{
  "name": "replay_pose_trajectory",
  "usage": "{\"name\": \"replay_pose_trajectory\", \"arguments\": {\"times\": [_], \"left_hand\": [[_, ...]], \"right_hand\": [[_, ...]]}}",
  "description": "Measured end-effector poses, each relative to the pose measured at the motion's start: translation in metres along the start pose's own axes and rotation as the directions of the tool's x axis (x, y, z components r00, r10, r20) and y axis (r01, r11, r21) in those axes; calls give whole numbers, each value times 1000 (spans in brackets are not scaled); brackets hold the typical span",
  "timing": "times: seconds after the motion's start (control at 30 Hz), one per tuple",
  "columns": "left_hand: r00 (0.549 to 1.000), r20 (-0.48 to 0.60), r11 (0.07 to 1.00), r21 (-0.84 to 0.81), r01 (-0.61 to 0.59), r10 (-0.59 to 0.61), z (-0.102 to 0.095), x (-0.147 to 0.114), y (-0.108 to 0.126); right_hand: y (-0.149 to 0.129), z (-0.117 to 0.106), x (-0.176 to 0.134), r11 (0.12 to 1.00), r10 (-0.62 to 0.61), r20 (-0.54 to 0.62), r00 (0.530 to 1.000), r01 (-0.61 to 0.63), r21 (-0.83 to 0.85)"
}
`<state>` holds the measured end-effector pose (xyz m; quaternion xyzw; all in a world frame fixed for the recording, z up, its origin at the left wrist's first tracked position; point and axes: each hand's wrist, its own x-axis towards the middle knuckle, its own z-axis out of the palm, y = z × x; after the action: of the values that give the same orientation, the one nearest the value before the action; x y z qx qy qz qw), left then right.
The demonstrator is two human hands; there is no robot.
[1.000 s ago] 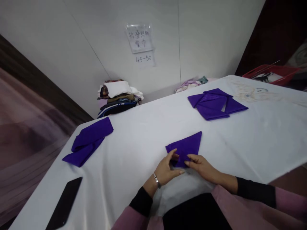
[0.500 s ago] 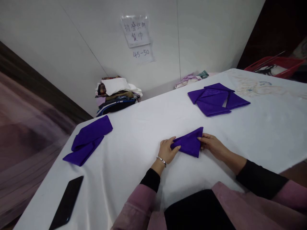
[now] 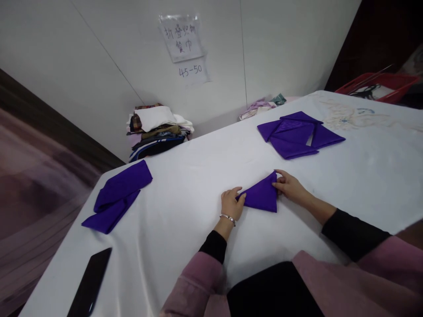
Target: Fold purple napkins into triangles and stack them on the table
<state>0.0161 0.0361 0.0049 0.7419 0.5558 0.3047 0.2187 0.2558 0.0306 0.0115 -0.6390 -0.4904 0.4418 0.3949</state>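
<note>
Between my hands lies a purple napkin (image 3: pixel 261 195), folded into a triangle on the white tablecloth (image 3: pixel 185 185). My left hand (image 3: pixel 232 204) is closed on its narrow left tip, thumb on top and the fingers partly hidden. At the upper right corner, my right hand (image 3: pixel 288 187) pinches the napkin's right edge between thumb and fingers. Farther back on the right, several folded purple napkins (image 3: pixel 292 136) lie overlapping in a ring. More folded purple napkins (image 3: pixel 124 185) lie at the left side of the table.
A dark phone (image 3: pixel 90 281) lies near the table's left edge. Behind the table stands a pile of folded clothes (image 3: pixel 158 132), with more crumpled cloth (image 3: pixel 259 108) to its right. A red basket (image 3: pixel 393 83) is at the far right. Handwritten paper signs (image 3: pixel 181 39) hang on the wall.
My right hand has shifted up to the napkin's upper right corner. The napkin's right edge now stands straighter and the cloth lies flatter. My left hand keeps the left tip.
</note>
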Motion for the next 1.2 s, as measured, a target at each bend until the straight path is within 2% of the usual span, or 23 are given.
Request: {"name": "replay_pose_trajectory", "arguments": {"times": [0.13,0.23,0.67,1.03,1.2], "left_hand": [[1000,-10,1000,-11,11,-11,2,1,-2],[1000,-24,999,-36,19,-20,4,1,-5],[994,-111,999,-45,10,-15,6,-1,-8],[997,-80,1000,6,22,-21,4,-2,-7],[995,-102,1000,-2,24,-24,5,-2,-7]], "right_hand": [[11,-3,6,978,-144,-66,987,131,-164],[14,-6,8,952,-187,-76,979,161,-262],[5,-11,14,896,-171,-30,985,143,-420],[3,-9,18,834,-165,33,986,157,-529],[7,-9,22,764,-237,-9,972,181,-619]]}}
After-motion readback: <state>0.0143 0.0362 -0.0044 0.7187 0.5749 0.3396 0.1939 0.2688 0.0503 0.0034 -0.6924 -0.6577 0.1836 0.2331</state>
